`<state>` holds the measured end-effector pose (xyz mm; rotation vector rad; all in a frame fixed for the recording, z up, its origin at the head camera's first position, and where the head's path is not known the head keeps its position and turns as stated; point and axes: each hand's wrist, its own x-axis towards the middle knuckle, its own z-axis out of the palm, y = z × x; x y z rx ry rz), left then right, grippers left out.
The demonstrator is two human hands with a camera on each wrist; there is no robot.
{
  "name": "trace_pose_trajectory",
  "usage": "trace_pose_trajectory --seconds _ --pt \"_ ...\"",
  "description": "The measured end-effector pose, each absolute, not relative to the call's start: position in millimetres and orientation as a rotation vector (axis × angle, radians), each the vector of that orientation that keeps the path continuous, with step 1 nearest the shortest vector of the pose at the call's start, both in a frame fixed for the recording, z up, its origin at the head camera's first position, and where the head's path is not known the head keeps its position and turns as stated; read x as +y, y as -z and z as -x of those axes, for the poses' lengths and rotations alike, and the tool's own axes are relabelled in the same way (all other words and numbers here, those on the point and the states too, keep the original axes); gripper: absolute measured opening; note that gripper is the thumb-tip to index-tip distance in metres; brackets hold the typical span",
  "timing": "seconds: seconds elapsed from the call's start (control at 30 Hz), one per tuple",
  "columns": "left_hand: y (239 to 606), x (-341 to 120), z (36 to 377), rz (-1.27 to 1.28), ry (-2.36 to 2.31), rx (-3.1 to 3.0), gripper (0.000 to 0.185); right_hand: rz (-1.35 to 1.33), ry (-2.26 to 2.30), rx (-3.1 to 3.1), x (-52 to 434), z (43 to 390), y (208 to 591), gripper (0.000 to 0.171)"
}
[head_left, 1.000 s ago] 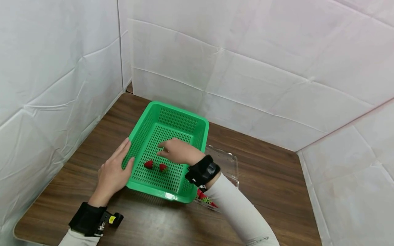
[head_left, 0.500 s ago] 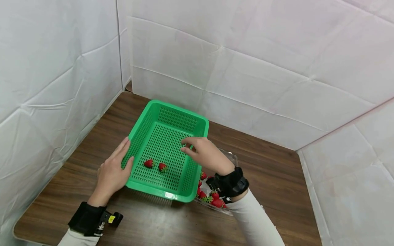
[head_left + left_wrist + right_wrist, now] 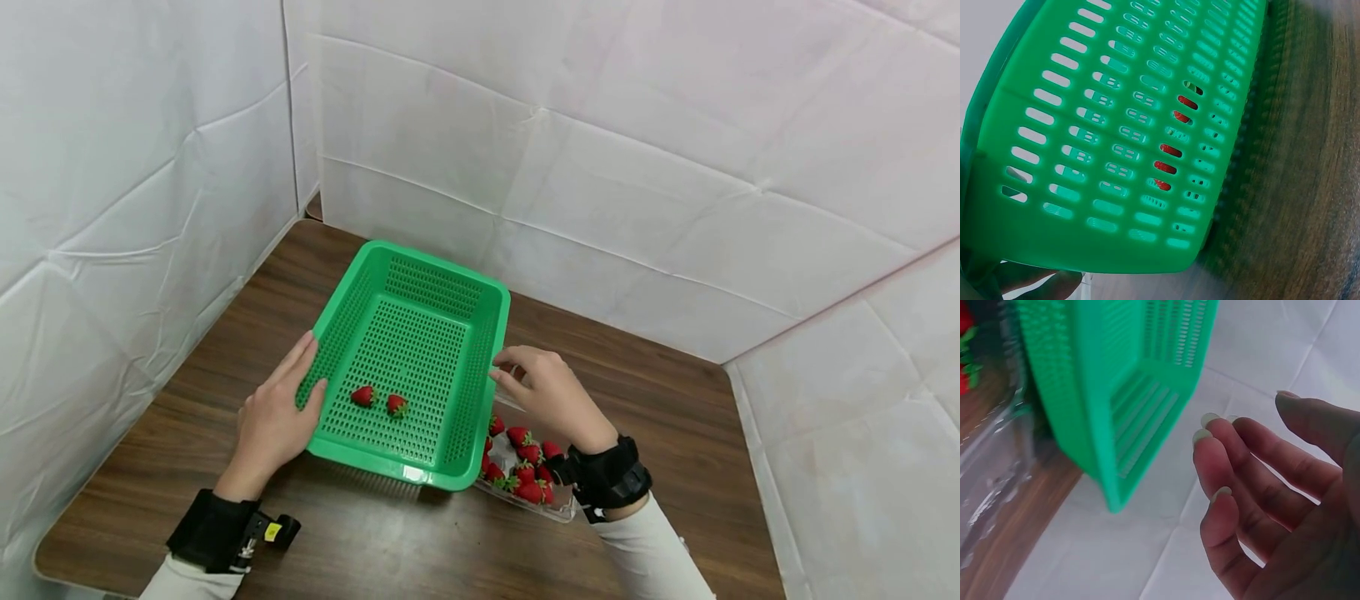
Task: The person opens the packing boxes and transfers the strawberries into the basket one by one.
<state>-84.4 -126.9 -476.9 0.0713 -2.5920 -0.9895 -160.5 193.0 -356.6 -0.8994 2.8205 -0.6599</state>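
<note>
- One green basket (image 3: 411, 287), standing on the table.
- Two strawberries inside the basket: one (image 3: 363, 396) and another (image 3: 395, 405) just beside it.
- One clear tray (image 3: 525, 500) just beside the basket, on its right.
- Strawberries (image 3: 525, 454) in the tray: about eight show; some are hidden behind the basket wall and the wrist, so the full count cannot be told.
- Two hands: a left hand (image 3: 273, 421) and a right hand (image 3: 551, 392).
- One table (image 3: 675, 433).

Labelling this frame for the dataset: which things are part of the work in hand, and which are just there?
In use:
- green basket
- two strawberries in basket
- clear punnet of strawberries
- left hand, resting on the basket's side
- right hand, empty, beside the basket above the punnet

Just there:
- wooden table
- white backdrop
</note>
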Motion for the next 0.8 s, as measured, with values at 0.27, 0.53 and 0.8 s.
trace_pose_trajectory --seconds 0.27,0.53,0.8 --pt "477.0 -127.1 83.9 -0.066 0.995 -2.592 0.056 0.85 0.639 2.801 216.4 157.4 370.9 0.019" --pt "476.7 -126.9 83.9 -0.056 0.996 -2.583 0.056 0.791 0.559 2.681 233.2 156.6 386.1 0.021" --pt "475.9 -127.0 83.3 -0.07 1.007 -2.601 0.056 0.759 0.458 2.64 251.5 154.4 395.4 0.021"
